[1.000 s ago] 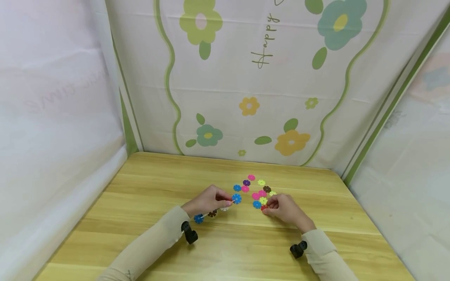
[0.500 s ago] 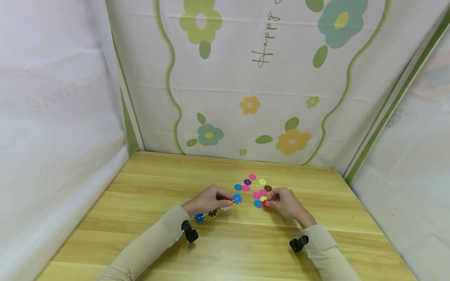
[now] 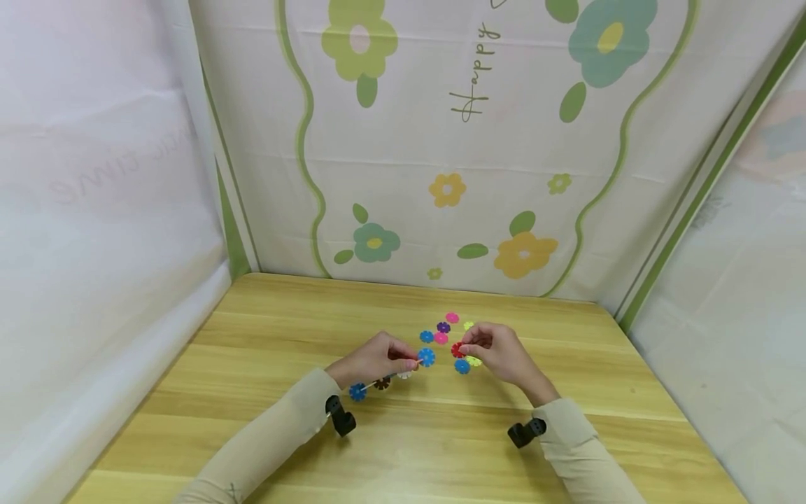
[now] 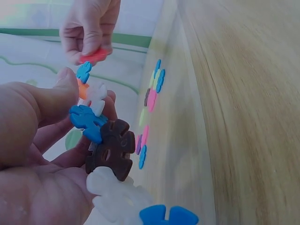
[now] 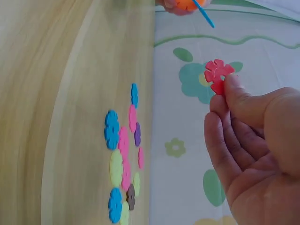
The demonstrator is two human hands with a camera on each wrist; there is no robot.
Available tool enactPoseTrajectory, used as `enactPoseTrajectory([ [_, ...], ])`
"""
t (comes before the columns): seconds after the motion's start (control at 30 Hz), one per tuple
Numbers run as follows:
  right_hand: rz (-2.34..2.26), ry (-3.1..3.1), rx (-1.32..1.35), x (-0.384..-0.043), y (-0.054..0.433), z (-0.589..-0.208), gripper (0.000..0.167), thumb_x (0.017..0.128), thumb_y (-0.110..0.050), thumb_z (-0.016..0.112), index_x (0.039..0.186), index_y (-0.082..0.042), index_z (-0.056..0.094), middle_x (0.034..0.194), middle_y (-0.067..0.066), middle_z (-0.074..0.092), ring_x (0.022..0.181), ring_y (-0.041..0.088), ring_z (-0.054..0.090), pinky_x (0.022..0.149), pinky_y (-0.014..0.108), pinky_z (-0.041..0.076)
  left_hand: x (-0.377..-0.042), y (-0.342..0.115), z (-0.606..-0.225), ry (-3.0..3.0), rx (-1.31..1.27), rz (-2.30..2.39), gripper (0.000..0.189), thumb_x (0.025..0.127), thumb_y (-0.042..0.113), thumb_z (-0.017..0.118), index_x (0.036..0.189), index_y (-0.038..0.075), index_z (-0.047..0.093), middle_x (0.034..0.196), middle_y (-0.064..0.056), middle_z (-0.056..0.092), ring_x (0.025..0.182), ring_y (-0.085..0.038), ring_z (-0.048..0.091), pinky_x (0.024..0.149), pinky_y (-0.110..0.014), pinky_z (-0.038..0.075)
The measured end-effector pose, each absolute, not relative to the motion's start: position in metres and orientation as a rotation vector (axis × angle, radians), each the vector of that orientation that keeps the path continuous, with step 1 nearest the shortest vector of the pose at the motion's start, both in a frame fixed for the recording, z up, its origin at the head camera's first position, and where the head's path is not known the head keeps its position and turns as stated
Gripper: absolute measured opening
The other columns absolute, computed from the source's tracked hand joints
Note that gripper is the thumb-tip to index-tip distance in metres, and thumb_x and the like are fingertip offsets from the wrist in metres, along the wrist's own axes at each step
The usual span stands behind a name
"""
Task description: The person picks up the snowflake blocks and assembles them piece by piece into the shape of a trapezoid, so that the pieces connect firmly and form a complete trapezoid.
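My left hand grips a chain of interlocked plastic snowflake discs above the table. In the left wrist view the chain includes a white disc, a brown disc and an orange disc at the fingertips. A blue disc forms the end facing the other hand. Between thumb and fingers, my right hand pinches a red disc, raised off the table. The red disc is apart from the chain's blue end in the head view. My left fingers partly hide the chain's middle.
Loose discs lie behind and below the hands, including a blue disc, a yellow disc and a purple disc. They rest on a wooden table. A flower-printed curtain hangs behind the table's far edge.
My right hand has lifted the red disc from beside the loose discs and carried it left, nearer the chain. The left hand has stayed almost still.
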State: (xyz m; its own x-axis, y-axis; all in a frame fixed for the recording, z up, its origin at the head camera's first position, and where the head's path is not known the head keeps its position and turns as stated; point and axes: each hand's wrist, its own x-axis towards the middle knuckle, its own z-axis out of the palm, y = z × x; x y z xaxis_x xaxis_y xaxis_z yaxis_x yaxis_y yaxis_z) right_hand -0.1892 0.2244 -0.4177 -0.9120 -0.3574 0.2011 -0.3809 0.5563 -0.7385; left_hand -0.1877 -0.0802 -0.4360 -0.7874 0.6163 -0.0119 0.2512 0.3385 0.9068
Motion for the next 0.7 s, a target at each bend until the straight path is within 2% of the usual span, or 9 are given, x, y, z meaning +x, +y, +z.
enactPoseTrajectory([
  [0.2,1.388,-2.612,0.775,-0.188,0.208,-0.421,0.007,0.094,-0.008,0.079,0.095,-0.012,0.074,0.090,0.004,0.076,0.077,0.035,0.071,0.069,0.030,0.062,-0.189,-0.081,-0.436,2.247,0.788,1.433,0.025,0.107,0.023,0.064,0.121,0.008,0.080,0.118,-0.011,0.079,0.099,-0.013,0.072,0.091,-0.034,0.060],
  [0.43,1.393,-2.544,0.839,-0.187,0.197,-0.426,0.009,0.094,-0.008,0.079,0.094,-0.015,0.074,0.091,0.002,0.075,0.076,0.014,0.070,0.072,0.037,0.064,-0.187,-0.081,-0.436,2.229,0.793,1.435,0.025,0.108,0.021,0.062,0.121,0.008,0.080,0.114,-0.008,0.080,0.099,-0.013,0.072,0.090,-0.033,0.060],
  [0.57,1.412,-2.541,0.848,-0.187,0.193,-0.427,0.009,0.095,-0.008,0.078,0.093,-0.015,0.074,0.092,0.001,0.075,0.079,0.016,0.072,0.073,0.036,0.064,-0.187,-0.082,-0.436,2.225,0.797,1.438,0.024,0.108,0.019,0.062,0.120,0.010,0.080,0.115,-0.009,0.080,0.102,-0.016,0.075,0.091,-0.033,0.061],
  [0.7,1.429,-2.532,0.866,-0.185,0.189,-0.428,0.006,0.095,-0.008,0.077,0.092,-0.012,0.074,0.092,0.002,0.076,0.082,0.014,0.073,0.074,0.038,0.064,-0.186,-0.082,-0.435,2.214,0.819,1.437,0.025,0.108,0.018,0.061,0.120,0.005,0.080,0.117,-0.015,0.080,0.105,-0.021,0.075,0.092,-0.034,0.061],
])
